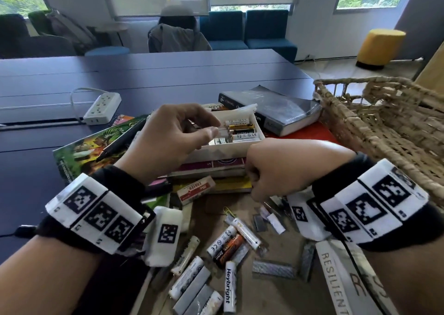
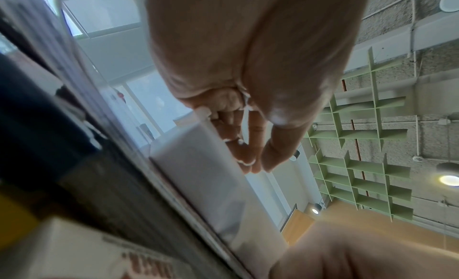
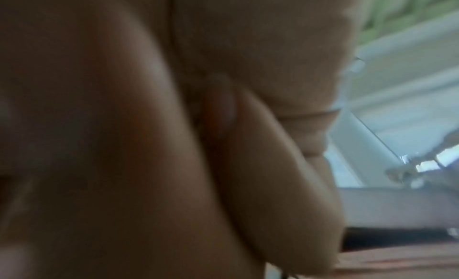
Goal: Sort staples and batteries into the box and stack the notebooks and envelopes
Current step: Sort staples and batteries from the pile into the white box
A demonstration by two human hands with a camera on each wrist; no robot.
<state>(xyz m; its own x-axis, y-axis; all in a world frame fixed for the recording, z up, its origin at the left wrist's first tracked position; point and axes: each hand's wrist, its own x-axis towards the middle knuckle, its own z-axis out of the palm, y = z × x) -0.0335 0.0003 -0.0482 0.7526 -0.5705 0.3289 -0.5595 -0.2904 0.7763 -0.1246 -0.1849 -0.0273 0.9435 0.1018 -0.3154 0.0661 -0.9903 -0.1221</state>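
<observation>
A small white box (image 1: 236,144) sits on stacked notebooks (image 1: 211,168), already holding several batteries (image 1: 242,129) and some staples. The left hand (image 1: 168,137) pinches something small over it; the right hand (image 1: 276,168) curls downward, its grasp hidden. Many loose batteries (image 1: 225,245) and staple strips (image 1: 274,269) remain unsorted nearby.

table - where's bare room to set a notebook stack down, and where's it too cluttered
Bare: the dark table beyond the power strip, and its near-left stretch beside the green book. Crowded: the brown patch with loose batteries and staple strips, and around the white box.
</observation>
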